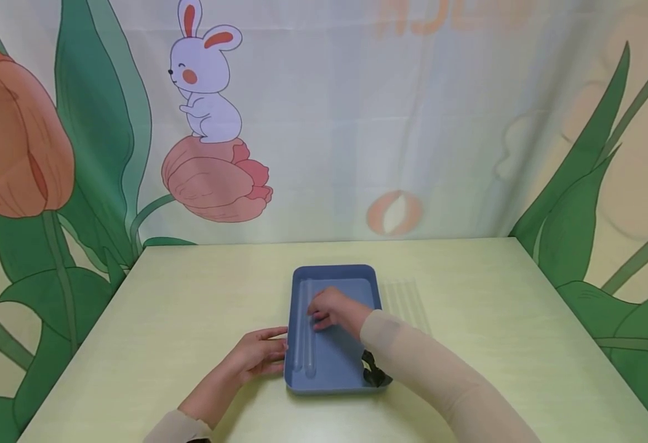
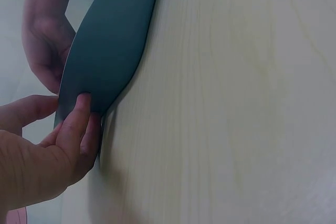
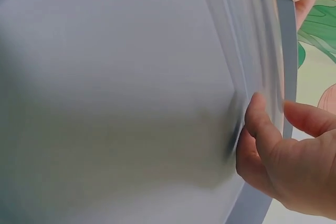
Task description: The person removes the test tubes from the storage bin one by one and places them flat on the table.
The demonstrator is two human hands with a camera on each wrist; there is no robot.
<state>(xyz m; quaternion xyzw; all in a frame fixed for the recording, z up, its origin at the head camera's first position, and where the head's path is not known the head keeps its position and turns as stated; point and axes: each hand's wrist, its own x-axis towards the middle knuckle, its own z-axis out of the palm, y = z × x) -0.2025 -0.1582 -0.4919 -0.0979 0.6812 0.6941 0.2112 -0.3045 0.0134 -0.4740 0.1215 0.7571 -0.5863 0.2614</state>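
Note:
Two clear tubes lie lengthwise along the left side of a blue tray (image 1: 340, 390). My right hand (image 1: 332, 307) reaches into the tray. Its thumb and fingers pinch the inner clear tube (image 1: 310, 360); in the right wrist view the fingertips (image 3: 256, 106) stand on one side of a tube and the thumb on the other. The outer clear tube (image 1: 298, 351) lies beside it near the left wall. Against the tray's left outer wall rests my left hand (image 1: 260, 354), and in the left wrist view its fingers (image 2: 79, 119) press on that wall without wrapping round it.
Several more clear tubes (image 1: 407, 301) lie side by side on the table (image 1: 202, 307), right of the tray. A black object (image 1: 375, 370) shows below the right sleeve at the tray's near right corner. A printed curtain (image 1: 324, 123) hangs behind the table.

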